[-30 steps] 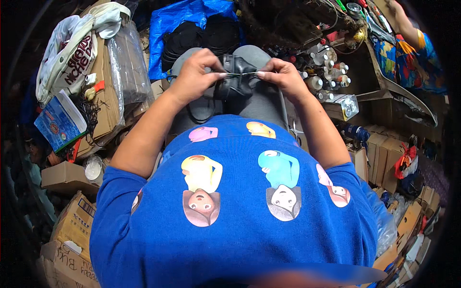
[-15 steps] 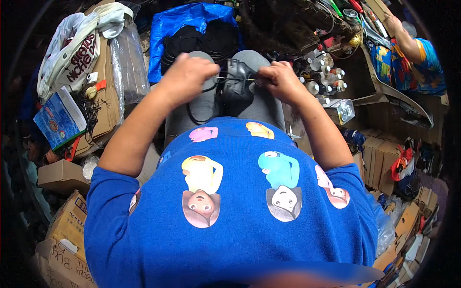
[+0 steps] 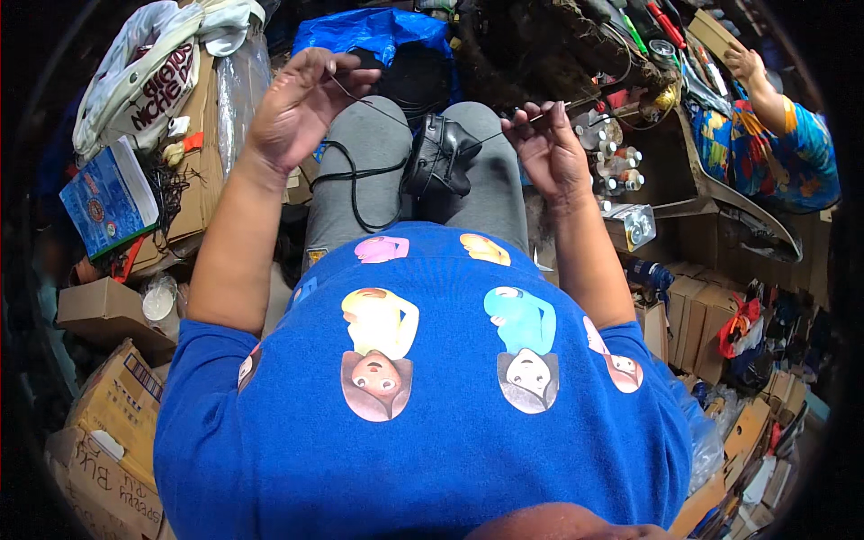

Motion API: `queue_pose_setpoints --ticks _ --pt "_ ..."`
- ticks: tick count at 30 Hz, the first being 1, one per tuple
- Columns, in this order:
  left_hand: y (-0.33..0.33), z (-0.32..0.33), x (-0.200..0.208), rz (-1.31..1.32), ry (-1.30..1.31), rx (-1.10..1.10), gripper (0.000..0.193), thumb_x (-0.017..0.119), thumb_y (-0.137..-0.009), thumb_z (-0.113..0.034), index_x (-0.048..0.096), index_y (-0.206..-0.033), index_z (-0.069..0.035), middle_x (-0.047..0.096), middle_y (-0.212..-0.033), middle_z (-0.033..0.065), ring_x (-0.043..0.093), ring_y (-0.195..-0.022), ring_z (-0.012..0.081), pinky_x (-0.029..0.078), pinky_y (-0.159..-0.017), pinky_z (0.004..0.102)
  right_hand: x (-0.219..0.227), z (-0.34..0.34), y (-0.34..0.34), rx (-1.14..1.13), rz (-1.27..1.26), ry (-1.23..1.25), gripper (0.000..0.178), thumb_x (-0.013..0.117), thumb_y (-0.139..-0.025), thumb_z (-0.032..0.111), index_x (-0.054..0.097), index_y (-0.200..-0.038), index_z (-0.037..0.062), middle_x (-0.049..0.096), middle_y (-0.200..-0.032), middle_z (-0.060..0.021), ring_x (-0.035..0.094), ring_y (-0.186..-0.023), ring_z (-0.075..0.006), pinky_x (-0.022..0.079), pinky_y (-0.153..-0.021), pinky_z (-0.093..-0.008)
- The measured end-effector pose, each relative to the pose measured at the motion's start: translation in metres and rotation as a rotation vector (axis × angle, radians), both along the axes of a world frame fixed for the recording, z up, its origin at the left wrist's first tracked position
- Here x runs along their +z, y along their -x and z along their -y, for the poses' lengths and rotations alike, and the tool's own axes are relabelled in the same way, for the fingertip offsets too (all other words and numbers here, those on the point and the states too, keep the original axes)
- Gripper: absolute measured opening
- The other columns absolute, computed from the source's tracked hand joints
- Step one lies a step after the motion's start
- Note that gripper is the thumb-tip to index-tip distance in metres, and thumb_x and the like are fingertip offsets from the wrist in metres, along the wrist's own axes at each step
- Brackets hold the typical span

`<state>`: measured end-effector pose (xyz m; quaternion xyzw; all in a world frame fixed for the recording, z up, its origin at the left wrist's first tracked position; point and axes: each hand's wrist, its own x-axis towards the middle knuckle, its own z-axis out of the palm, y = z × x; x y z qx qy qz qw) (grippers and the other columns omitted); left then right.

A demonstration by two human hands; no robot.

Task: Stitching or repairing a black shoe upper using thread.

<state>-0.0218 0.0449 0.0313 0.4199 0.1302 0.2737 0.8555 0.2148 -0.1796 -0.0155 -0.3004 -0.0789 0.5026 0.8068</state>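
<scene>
A black leather shoe (image 3: 441, 155) sits between my knees, its laces across the top. A black lace (image 3: 360, 173) trails from it in a loop over the left thigh. My left hand (image 3: 306, 103), up and left of the shoe, pinches a thin dark thread (image 3: 382, 110) that runs down to the shoe. To the shoe's right, my right hand (image 3: 551, 148) holds the other length of thread (image 3: 486, 141), drawn out sideways. A thin, dark, rod-like thing lies across its fingertips, too small to make out.
Clear bottles with white caps (image 3: 621, 162) stand beyond my right hand. A blue plastic sheet (image 3: 373, 31) lies ahead. Flattened cardboard (image 3: 200, 180) and a blue-covered book (image 3: 112, 211) are at the left. Another person's hand (image 3: 747, 67) shows at the far right.
My hands have moved apart from near the shoe, the left up and leftward, the right outward. The thread is now drawn out long on both sides; the lace loop lies on my thigh.
</scene>
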Motion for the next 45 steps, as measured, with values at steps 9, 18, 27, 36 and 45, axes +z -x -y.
queue_pose_setpoints --ticks 9,18,27,36,45 --pt "0.019 -0.022 -0.025 -0.346 0.052 -0.08 0.02 0.054 -0.095 -0.027 0.048 -0.08 -0.014 0.04 -0.065 -0.0035 0.035 -0.052 0.005 0.03 -0.053 0.0219 0.006 0.047 -0.032 -0.217 0.268 0.467 0.013 0.058 -0.093 0.022 0.058 -0.084 0.0125 0.047 -0.067 0.0066 0.041 -0.059 -0.0046 0.035 -0.055 -0.0225" --pt "-0.084 0.007 -0.032 -0.634 -1.352 -0.616 0.05 0.069 -0.079 -0.023 0.056 -0.126 -0.01 0.062 -0.118 0.0141 0.059 -0.108 0.0276 0.045 -0.092 0.0359 0.017 0.023 0.018 0.239 1.417 0.558 0.014 0.07 -0.076 0.008 0.071 -0.09 0.005 0.065 -0.084 -0.008 0.062 -0.08 -0.0161 0.048 -0.074 -0.0273" --pt "-0.104 0.012 -0.04 -0.66 -1.352 -0.759 0.048 0.077 -0.071 -0.027 0.059 -0.111 -0.007 0.066 -0.088 0.0134 0.063 -0.084 0.0263 0.048 -0.075 0.0362 0.011 0.015 0.025 0.229 1.471 0.605 0.015 0.07 -0.076 0.012 0.071 -0.09 0.0051 0.062 -0.079 -0.0087 0.061 -0.074 -0.0191 0.048 -0.069 -0.0304" --pt "-0.097 0.015 -0.05 -0.659 -1.331 -0.645 0.05 0.078 -0.071 -0.028 0.059 -0.113 -0.008 0.066 -0.094 0.012 0.062 -0.086 0.0241 0.047 -0.076 0.0357 0.019 0.006 0.026 0.295 1.454 0.659 0.015 0.071 -0.076 0.012 0.071 -0.09 0.0055 0.06 -0.079 -0.0076 0.061 -0.073 -0.0173 0.048 -0.068 -0.0292" --pt "-0.096 0.016 -0.052 -0.692 -1.306 -0.633 0.049 0.078 -0.07 -0.027 0.06 -0.109 -0.007 0.066 -0.096 0.0131 0.063 -0.09 0.0235 0.048 -0.078 0.0344 0.002 0.0 0.018 0.361 1.313 0.59 0.014 0.069 -0.077 0.008 0.072 -0.091 0.0073 0.058 -0.084 -0.0035 0.059 -0.075 -0.0133 0.047 -0.067 -0.0294"
